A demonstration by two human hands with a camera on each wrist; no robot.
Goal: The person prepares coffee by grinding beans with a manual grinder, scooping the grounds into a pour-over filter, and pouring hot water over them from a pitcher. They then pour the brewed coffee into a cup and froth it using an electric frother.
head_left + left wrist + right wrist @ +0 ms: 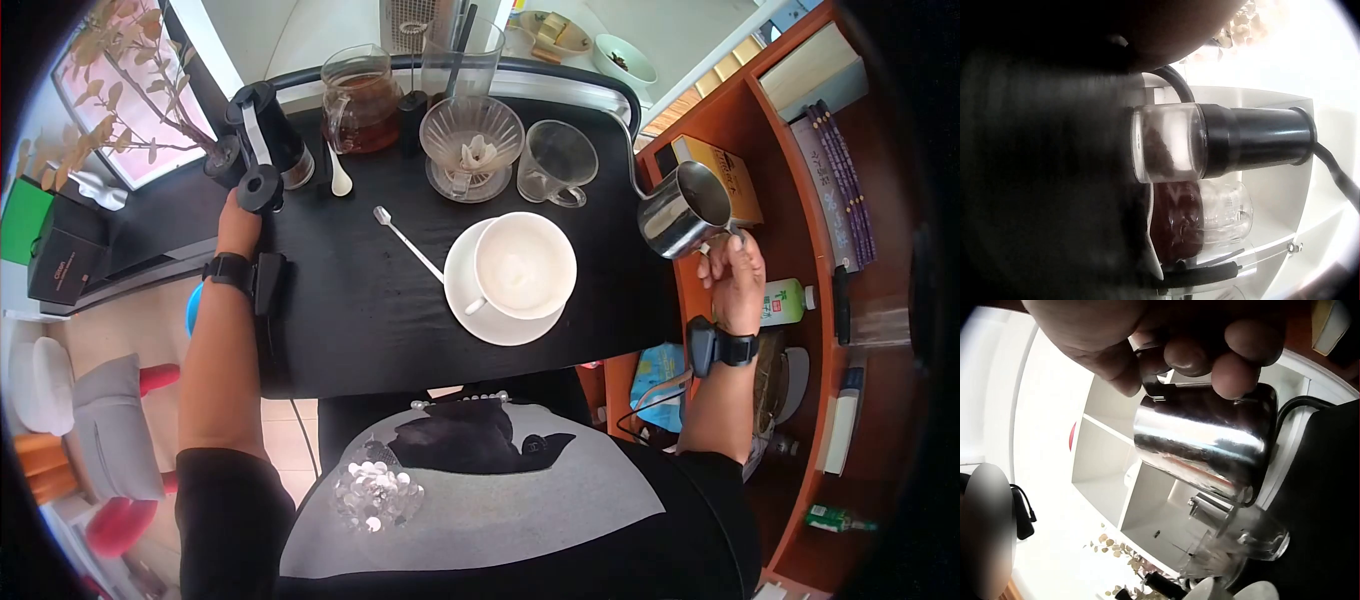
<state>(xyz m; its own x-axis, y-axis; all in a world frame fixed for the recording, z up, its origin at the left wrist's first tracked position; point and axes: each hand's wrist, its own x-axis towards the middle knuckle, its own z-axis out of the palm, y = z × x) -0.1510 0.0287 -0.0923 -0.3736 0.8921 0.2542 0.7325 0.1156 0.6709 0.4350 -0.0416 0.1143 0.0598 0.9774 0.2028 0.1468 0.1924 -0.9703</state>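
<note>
My right hand (738,275) grips the handle of a shiny steel milk pitcher (672,222), held up at the table's right edge. Curled fingertips (1235,376) show against the metal in the right wrist view. On the left, my left hand (238,228) lies low by the table's edge, its fingers hidden behind the round black knob (262,190) of a hand coffee grinder (1260,139). Ground coffee shows in the grinder's clear base. Whether this hand holds anything, I cannot tell. A white cup (525,265) full of pale, foamy drink stands on a white saucer (500,332) between my hands.
A long spoon (412,245) leans on the saucer. Behind stand a glass pot (362,110) of brown liquid, a ribbed glass dripper (470,140) and a glass mug (556,160). A potted plant (165,90) is far left; a wooden shelf (800,250) borders the right.
</note>
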